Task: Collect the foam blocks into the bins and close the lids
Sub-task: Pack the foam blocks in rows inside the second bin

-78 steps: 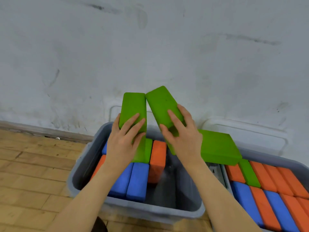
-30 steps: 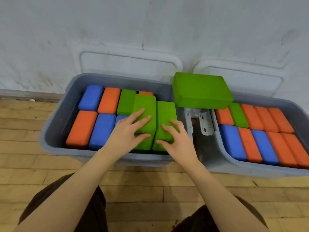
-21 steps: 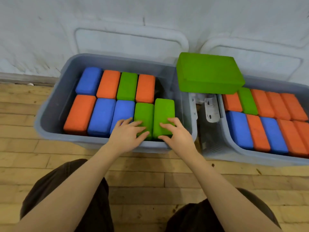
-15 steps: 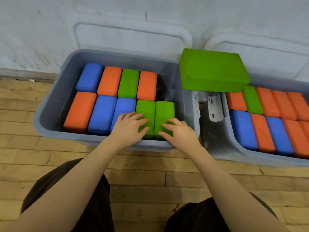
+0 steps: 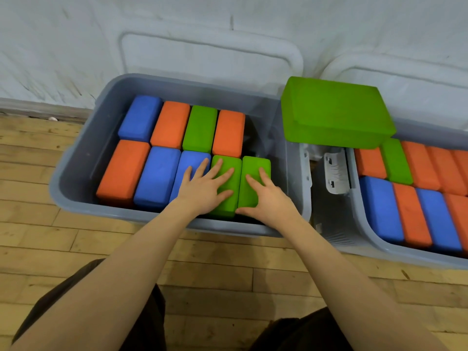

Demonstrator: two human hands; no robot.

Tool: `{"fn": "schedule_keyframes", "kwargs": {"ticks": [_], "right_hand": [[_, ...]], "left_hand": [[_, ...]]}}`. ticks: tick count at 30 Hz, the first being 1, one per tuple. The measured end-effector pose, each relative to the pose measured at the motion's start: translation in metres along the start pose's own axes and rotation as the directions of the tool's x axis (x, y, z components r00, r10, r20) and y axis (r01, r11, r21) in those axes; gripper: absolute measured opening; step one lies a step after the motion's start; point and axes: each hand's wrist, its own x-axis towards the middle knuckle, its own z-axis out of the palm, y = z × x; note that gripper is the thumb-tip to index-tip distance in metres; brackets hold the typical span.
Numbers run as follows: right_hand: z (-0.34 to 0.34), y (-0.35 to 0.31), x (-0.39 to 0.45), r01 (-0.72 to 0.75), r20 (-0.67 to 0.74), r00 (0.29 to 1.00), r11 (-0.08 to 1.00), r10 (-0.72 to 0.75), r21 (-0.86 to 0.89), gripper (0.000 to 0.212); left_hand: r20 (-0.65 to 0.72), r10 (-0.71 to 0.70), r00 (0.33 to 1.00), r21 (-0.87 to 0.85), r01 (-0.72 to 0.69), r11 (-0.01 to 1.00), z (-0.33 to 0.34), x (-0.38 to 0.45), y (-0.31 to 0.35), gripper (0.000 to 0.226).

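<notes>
Flat — both hands (image 5: pixel 205 191) on green blocks (image 5: pixel 228 188)

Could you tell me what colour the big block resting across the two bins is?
Green; the big block shows clearly in the head view.

We have one view only, from a camera worn on the head, looking forward and steeply down. It sits close above the left bin (image 5: pixel 76 188) at 12 o'clock, the wall (image 5: pixel 228 26) beyond it, the floor (image 5: pixel 215 269) and our knees at 6 o'clock.

bare forearms (image 5: pixel 121 282) — no sleeves — dark brown trousers (image 5: pixel 141 323)
</notes>
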Motion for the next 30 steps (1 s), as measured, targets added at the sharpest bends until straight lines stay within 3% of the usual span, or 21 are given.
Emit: {"fn": "schedule_keyframes", "kwargs": {"ticks": [7,11,16,19,22,24,30], "right_hand": [[-0.002,-0.005,-0.011,0.004,-0.046,0.999,1.0,-0.003,0.016,0.087],[-0.001,-0.005,-0.012,-0.009,0.0,1.0,1.0,0.009,-0.02,0.084],[-0.015,-0.003,-0.01,0.017,-0.027,0.999,0.986,-0.022,-0.163,0.058],[-0.032,0.008,-0.015,0.067,-0.253,0.963,0.991,-0.095,-0.118,0.047],[-0.064,0.032,-0.015,0.148,-0.617,0.77,0.986,-0.165,-0.079,0.044],[-0.089,0.053,-0.008,0.129,-0.71,0.689,0.988,-0.148,-0.082,0.046],[-0.125,0.11,0.019,-0.053,-0.577,0.816,0.99,-0.031,-0.128,0.081]], "left_hand": [[-0.009,0.01,1.0,0.033,-0.01,0.999,-0.002,0.0,0.001,0.059],[-0.032,-0.005,0.999,0.027,0.006,1.0,0.004,-0.001,0.006,0.059],[-0.104,-0.029,0.994,0.001,0.03,1.0,-0.007,0.0,0.009,0.054],[-0.274,-0.067,0.96,-0.053,0.054,0.997,-0.021,0.0,0.027,0.047],[-0.385,-0.093,0.918,-0.115,0.052,0.992,-0.042,0.011,0.053,0.046],[-0.422,-0.124,0.898,-0.152,0.065,0.986,-0.056,0.025,0.074,0.049],[-0.392,-0.136,0.91,-0.24,0.042,0.97,-0.076,0.069,0.127,0.06]]}}
